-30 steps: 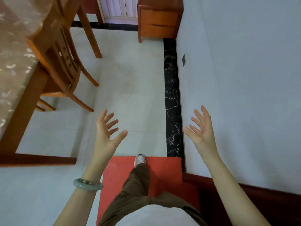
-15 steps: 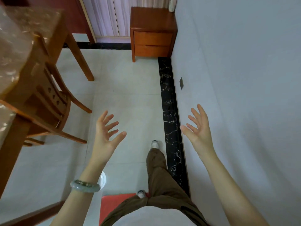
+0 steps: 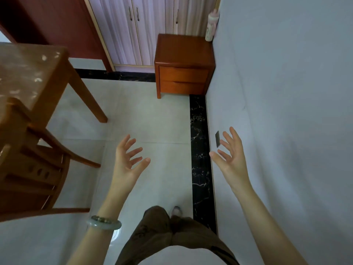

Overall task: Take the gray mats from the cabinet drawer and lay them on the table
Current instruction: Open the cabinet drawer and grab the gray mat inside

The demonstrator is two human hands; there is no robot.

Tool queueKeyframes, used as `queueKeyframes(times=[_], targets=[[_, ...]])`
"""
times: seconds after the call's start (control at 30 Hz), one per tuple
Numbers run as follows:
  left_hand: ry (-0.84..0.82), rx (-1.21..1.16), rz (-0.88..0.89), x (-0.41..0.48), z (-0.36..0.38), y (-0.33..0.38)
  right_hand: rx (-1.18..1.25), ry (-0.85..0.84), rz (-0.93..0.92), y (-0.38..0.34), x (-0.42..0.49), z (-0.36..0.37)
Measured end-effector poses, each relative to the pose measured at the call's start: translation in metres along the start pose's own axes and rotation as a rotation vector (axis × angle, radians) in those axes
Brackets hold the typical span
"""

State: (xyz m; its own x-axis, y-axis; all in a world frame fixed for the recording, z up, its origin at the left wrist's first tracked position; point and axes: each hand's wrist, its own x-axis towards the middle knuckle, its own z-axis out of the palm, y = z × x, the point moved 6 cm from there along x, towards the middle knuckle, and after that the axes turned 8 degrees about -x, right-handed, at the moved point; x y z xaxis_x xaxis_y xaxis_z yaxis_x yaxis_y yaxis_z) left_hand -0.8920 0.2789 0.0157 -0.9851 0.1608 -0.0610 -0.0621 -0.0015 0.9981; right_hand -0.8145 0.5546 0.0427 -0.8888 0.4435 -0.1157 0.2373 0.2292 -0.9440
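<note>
Wooden two-drawer cabinet point(image 3: 184, 54) standing in far corner, drawers point(image 3: 183, 75) sitting closed, mats not showing, left hand point(image 3: 127, 161) & right hand point(image 3: 233, 159) hovering ahead, fingers spread, holding nothing, table point(image 3: 28, 73) standing at left

**Room check: chair, tiles, wardrobe**

Wooden chair point(image 3: 34, 169) sits on the left, legs on the pale floor tiles point(image 3: 145, 115). A black marbled strip point(image 3: 200, 150) runs along the foot of the white wall point(image 3: 286, 92), and a small dark plate point(image 3: 217, 139) is fixed to that wall. At the far end are wardrobe doors point(image 3: 133, 25), with a pale bottle point(image 3: 211, 27) in the corner. Down low, brown trousers point(image 3: 162, 236) and one shoe point(image 3: 176, 211).
</note>
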Motion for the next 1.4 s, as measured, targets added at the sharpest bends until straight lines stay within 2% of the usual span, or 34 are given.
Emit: queueKeyframes(times=[0.17,0.5,0.87,1.13,1.4], targets=[[-0.003,-0.001,-0.014,0.092,0.012,-0.002,-0.042,-0.013,0.020,-0.007,0.087,0.010],[-0.059,-0.021,0.014,0.326,0.027,0.012,-0.040,0.079,0.016,-0.045,0.290,0.050],[-0.170,0.007,-0.011,0.486,0.066,0.024,-0.030,0.137,0.034,-0.072,0.438,0.065],[-0.085,0.033,-0.046,0.587,0.095,0.008,-0.043,0.083,0.061,-0.065,0.567,0.058],[-0.014,0.061,-0.088,0.707,0.159,0.005,-0.039,0.039,0.109,-0.058,0.720,0.031]])
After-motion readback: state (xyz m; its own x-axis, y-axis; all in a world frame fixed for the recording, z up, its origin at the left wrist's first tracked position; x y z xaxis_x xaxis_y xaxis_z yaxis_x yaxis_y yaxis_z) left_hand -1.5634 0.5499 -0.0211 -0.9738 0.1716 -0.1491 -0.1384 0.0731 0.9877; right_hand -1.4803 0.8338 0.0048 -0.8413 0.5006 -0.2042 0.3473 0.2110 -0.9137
